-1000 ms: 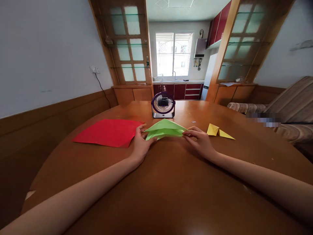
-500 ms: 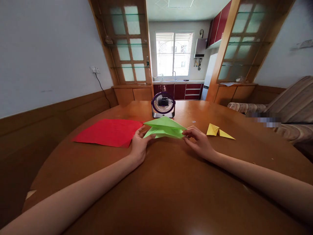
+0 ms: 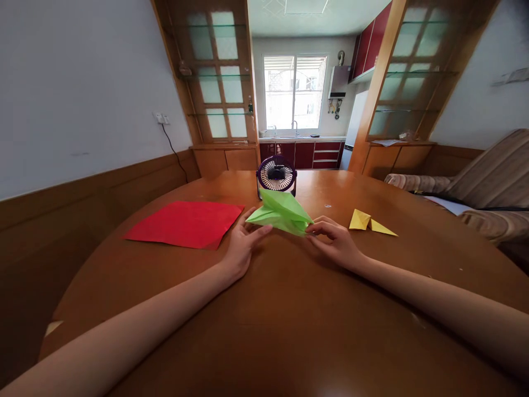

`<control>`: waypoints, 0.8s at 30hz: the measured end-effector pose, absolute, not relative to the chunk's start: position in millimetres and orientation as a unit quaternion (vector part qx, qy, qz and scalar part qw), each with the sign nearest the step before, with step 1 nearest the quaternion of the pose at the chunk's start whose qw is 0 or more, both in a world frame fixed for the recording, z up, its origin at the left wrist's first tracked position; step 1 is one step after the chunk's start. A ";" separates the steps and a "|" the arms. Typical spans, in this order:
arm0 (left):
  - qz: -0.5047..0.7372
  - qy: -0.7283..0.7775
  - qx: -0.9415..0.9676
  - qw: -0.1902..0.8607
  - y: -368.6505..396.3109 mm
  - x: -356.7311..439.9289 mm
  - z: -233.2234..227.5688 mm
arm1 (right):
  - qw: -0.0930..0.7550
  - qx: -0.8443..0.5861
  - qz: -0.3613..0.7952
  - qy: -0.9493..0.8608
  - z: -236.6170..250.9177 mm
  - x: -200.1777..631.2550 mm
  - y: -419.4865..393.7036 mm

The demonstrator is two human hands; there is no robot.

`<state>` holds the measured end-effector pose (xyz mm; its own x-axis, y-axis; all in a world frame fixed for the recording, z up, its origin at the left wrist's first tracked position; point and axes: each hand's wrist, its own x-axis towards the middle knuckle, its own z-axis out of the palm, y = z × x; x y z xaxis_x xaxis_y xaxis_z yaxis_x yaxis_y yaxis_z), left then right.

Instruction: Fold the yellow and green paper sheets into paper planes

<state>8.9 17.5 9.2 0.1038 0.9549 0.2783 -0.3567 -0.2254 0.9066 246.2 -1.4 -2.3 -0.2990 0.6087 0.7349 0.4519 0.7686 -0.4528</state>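
Green folded paper (image 3: 282, 212) tilted up off wooden table (image 3: 289, 309) | right hand (image 3: 336, 242) pinches its right corner | left hand (image 3: 242, 245) open, fingertips at left edge | small fan (image 3: 276, 175) just behind: a gust could flip the loose fold.
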 end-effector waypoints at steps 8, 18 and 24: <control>0.603 0.350 0.494 0.519 28.9 7.7 -7.3 | 0.432 -0.231 0.173 -0.854 8.1 245.1 -11.3; 0.612 0.380 0.475 0.505 32.5 4.7 -6.5 | 0.518 -0.278 0.190 -0.786 1.5 246.7 -8.2; 0.621 0.370 0.470 0.507 30.9 5.2 -3.8 | 0.616 -0.408 0.114 -0.664 -8.4 256.4 12.7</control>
